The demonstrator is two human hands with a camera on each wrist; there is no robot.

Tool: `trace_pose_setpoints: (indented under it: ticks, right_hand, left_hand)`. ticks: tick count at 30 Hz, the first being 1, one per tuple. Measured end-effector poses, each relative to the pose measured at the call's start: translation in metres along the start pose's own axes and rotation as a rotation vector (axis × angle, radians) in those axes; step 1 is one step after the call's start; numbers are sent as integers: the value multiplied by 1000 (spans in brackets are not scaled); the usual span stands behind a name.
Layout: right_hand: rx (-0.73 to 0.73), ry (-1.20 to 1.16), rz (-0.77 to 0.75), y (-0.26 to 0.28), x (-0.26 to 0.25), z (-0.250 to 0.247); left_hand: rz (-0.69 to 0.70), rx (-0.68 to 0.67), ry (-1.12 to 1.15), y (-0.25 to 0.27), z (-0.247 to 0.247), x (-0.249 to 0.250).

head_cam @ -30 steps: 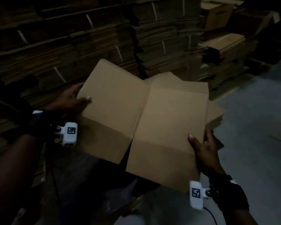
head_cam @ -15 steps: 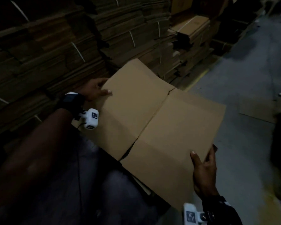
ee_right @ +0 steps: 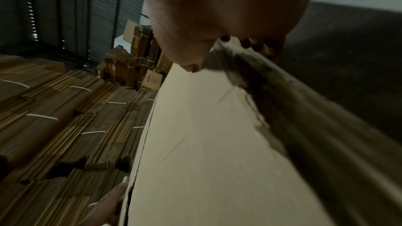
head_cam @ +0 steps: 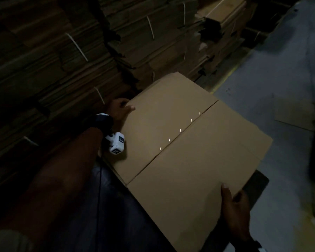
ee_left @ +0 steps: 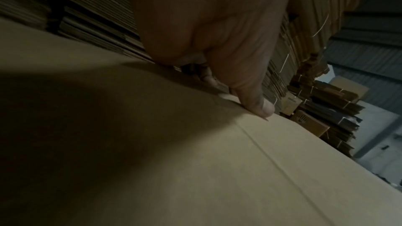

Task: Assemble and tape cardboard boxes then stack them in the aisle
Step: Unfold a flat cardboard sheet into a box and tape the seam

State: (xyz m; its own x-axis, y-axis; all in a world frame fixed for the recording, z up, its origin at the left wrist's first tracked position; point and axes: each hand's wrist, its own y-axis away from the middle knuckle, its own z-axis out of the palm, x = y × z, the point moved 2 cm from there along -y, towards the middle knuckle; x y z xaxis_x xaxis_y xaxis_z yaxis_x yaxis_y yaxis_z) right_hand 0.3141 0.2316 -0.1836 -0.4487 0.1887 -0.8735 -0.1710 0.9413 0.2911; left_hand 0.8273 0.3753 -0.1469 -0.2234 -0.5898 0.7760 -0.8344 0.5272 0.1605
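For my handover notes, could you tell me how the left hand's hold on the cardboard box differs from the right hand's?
The left hand holds the cardboard box at its far left edge, beside the stacks; the right hand holds the near right edge, over the floor. Both lay a thumb on the top face, with the fingers curled beneath.

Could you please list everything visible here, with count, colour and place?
cardboard box: one, tan, flat, held in front of the person
bundles of flat cardboard: many, brown, tied with pale straps, stacked left and behind
cardboard sheet: one, brown, lying on the floor at right
floor: grey, right side
left hand: grips the box's far left edge, thumb on top
right hand: grips the box's near right edge, thumb on top
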Motion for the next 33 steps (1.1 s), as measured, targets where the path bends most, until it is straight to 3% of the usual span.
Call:
trace_pose_setpoints:
  ticks: [6, 12, 17, 20, 23, 29, 33]
  right_hand:
    - [212, 131, -191, -7, -8, 20]
    - [216, 237, -156, -31, 10, 24]
    - [188, 210, -181, -24, 5, 25]
    - [168, 238, -157, -22, 2, 21]
    - [75, 117, -109, -22, 1, 19]
    - [32, 85, -108, -27, 6, -1]
    - [-46, 72, -250, -23, -15, -39]
  left_hand:
    - [6, -87, -81, 2, -2, 23]
    - [-12, -133, -68, -3, -6, 13]
    - [14, -152, -188, 3, -6, 20]
    - [16, -81, -226, 8, -1, 23]
    - [75, 22, -261, 19, 6, 28]
    - [321, 171, -322, 96, 38, 47]
    - [346, 171, -171, 187, 89, 84]
